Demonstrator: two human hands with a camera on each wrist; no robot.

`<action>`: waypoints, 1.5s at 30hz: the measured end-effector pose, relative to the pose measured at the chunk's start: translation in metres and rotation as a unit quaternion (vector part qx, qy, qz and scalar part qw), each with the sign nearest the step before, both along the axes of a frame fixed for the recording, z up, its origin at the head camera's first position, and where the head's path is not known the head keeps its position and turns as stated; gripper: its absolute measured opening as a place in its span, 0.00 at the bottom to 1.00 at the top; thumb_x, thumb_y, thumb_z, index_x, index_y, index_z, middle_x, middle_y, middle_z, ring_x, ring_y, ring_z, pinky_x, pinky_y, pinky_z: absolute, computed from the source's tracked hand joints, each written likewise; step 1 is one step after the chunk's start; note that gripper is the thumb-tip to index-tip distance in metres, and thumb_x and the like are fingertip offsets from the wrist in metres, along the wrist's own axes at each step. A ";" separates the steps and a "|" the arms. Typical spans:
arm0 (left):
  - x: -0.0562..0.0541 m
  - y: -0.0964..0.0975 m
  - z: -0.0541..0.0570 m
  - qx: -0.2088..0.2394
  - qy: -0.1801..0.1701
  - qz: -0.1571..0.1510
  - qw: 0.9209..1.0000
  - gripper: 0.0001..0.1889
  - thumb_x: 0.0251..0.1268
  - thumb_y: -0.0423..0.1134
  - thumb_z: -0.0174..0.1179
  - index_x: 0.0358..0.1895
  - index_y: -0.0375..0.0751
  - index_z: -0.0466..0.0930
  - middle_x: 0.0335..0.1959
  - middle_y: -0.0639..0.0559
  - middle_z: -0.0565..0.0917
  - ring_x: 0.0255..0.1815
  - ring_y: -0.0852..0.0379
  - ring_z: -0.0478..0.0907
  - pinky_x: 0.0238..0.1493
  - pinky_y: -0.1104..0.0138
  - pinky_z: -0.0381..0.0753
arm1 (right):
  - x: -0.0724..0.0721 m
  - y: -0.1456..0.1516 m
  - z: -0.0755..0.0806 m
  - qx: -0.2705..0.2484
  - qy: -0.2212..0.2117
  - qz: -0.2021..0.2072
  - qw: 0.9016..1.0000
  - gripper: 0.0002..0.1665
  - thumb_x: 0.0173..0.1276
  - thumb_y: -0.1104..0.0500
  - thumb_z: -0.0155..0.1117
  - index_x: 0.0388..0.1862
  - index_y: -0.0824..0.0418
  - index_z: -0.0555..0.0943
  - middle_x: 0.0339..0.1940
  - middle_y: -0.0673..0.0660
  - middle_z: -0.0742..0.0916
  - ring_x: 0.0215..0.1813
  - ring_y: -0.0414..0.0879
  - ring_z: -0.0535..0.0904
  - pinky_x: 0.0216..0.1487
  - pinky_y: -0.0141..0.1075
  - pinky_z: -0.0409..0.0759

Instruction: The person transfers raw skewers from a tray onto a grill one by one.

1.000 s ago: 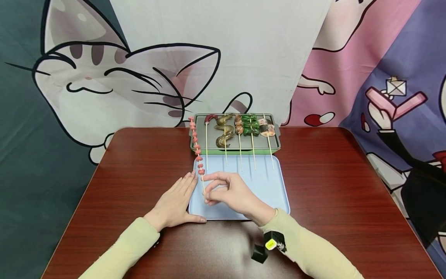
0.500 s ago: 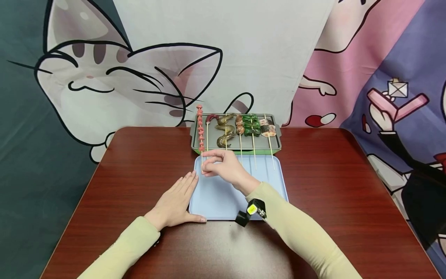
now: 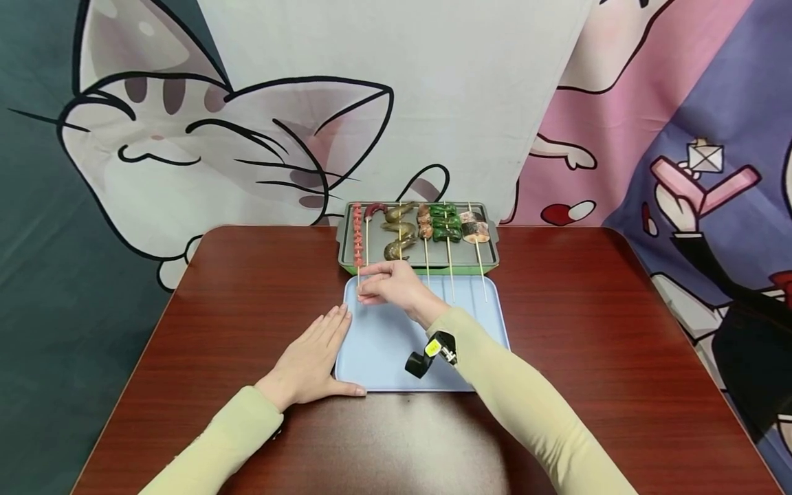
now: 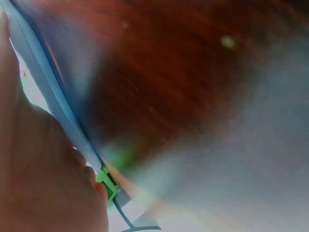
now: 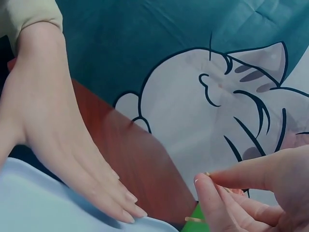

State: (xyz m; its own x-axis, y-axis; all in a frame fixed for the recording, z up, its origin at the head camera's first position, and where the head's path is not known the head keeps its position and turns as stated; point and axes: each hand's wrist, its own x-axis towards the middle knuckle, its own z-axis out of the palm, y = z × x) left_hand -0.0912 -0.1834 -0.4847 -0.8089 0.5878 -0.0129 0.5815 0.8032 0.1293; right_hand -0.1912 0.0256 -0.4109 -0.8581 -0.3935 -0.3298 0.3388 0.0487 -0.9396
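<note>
My right hand [image 3: 399,287] pinches the bare stick end of a skewer of small pink pieces [image 3: 357,237]. The skewer's food end lies over the left side of a grey grill pan [image 3: 460,258] with a green base. The right wrist view shows the thumb and forefinger of that hand [image 5: 260,193] together on the stick tip; the pink pieces are mostly hidden behind the fingers. My left hand [image 3: 312,357] lies flat with straight fingers along the left edge of a light blue tray [image 3: 396,354], thumb at its front corner.
To the right in the pan lie skewers of a dark red curled piece [image 3: 375,209], shrimp [image 3: 399,249], brown meat chunks [image 3: 424,220], green pieces [image 3: 445,234] and fish slices [image 3: 475,230]. Their sticks overhang the blue tray. A printed cloth [image 3: 470,103] hangs behind the wooden table [image 3: 588,330].
My right hand has moved away from me with the pink skewer, from over the blue tray to the pan's left side, and has lowered it there. The left hand has stayed put.
</note>
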 end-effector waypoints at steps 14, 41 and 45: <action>0.000 0.001 -0.001 0.007 0.002 -0.004 1.000 0.68 0.51 0.85 0.52 0.78 0.26 0.52 0.81 0.34 0.50 0.81 0.41 0.46 0.79 0.52 0.50 | 0.000 -0.002 0.001 0.010 -0.005 0.000 1.000 0.28 0.68 0.74 0.66 0.66 0.76 0.74 0.46 0.72 0.87 0.33 0.46 0.88 0.42 0.38 0.87; -0.004 0.000 -0.016 0.021 0.022 0.001 1.000 0.69 0.50 0.87 0.48 0.79 0.26 0.52 0.81 0.35 0.49 0.81 0.42 0.47 0.78 0.53 0.50 | 0.003 0.060 0.051 0.047 0.146 -0.039 0.987 0.28 0.73 0.52 0.69 0.67 0.63 0.78 0.56 0.62 0.87 0.51 0.58 0.86 0.53 0.44 0.85; -0.002 0.003 -0.006 0.034 0.011 0.003 0.999 0.68 0.50 0.85 0.53 0.79 0.28 0.52 0.81 0.35 0.51 0.81 0.43 0.47 0.79 0.54 0.49 | -0.002 0.096 0.066 0.090 0.217 -0.076 0.969 0.30 0.74 0.47 0.67 0.69 0.59 0.78 0.61 0.59 0.84 0.55 0.56 0.84 0.58 0.46 0.82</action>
